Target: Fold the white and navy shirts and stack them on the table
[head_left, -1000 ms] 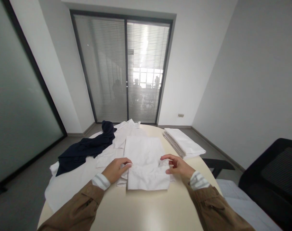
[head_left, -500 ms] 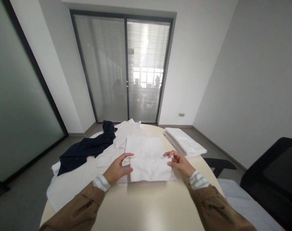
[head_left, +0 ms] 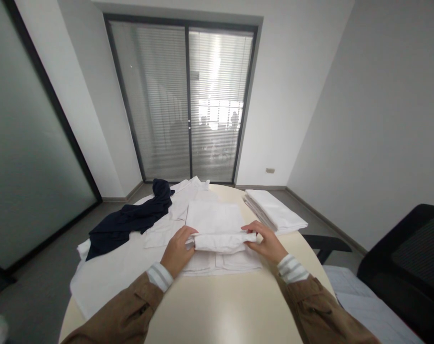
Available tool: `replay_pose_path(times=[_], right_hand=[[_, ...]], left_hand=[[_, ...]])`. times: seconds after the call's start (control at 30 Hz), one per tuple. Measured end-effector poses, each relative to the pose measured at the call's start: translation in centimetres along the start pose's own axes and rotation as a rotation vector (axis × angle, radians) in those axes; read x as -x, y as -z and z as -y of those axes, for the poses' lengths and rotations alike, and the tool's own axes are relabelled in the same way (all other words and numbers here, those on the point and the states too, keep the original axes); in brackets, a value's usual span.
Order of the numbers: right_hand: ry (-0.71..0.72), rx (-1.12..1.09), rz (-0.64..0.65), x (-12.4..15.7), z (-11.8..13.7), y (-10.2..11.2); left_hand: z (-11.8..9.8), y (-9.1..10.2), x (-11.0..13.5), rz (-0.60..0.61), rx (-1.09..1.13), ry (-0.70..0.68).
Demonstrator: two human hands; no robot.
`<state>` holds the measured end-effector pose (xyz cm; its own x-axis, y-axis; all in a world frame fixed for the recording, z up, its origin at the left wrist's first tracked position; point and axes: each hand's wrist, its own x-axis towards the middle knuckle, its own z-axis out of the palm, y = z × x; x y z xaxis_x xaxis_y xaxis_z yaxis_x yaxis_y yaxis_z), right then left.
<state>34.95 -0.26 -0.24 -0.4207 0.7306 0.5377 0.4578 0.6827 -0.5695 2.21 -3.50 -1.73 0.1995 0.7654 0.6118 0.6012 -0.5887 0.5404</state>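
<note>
A white folded garment (head_left: 220, 242) lies in front of me on the round table. My left hand (head_left: 180, 247) pinches the left end of its raised, folded-over strip between thumb and fingers. At the right end of the same strip my right hand (head_left: 265, 241) pinches the fabric in a similar way. Beyond the strip a flat white layer stretches away from me; below it, seamed white layers lie on the table. Close to my left hand, more white clothing is spread out, with a dark navy garment (head_left: 134, 220) crumpled on top.
A stack of folded white fabric (head_left: 276, 210) sits at the table's right edge. A black mesh chair (head_left: 410, 267) stands to the right, with light-coloured cloth (head_left: 367, 301) on its seat. The pale tabletop (head_left: 220, 306) shows nearest me. Glass doors with blinds (head_left: 188, 105) are beyond.
The near flap of the white garment has been lifted and doubled into a narrow strip, uncovering the layers beneath. My left hand has moved slightly right, and both hands have closed on the strip's ends.
</note>
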Motion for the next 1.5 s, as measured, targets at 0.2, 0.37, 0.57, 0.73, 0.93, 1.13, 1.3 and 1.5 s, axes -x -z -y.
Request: replay_pose_path(times=[0.2,0.37,0.57,0.73,0.93,1.13,1.3,1.5], right_hand=[[0.103,0.246,0.003,0.1,0.7,0.7],[0.078,0.240,0.052,0.3,0.7,0.7],[-0.224,-0.187,-0.024,0.5,0.8,-1.1],[-0.252,-0.108,-0.035,0.4,1.4,-2.4],[-0.071,0.260,0.027,0.1,1.9,-2.5],[0.002,0.653,-0.068,-0.9,3.5,-3.0],[0.076,0.673,-0.025,-1.7,5.2,-4.0],[-0.053,0.663,-0.036,-2.7,4.9,-4.7]], left_hand=[[-0.5,0.4,0.3,0.094,0.029,-0.172],[0.2,0.0,0.3,0.057,0.061,-0.122],[0.1,0.0,0.3,0.023,0.076,-0.014],[-0.1,-0.5,0.0,-0.001,0.123,0.148],[0.3,-1.0,-0.8,-0.056,0.170,0.392],[0.4,-0.9,-0.8,-0.053,0.170,0.394],[0.6,-1.0,-0.5,-0.022,0.137,0.354],[0.5,-0.1,-0.1,0.055,0.163,0.062]])
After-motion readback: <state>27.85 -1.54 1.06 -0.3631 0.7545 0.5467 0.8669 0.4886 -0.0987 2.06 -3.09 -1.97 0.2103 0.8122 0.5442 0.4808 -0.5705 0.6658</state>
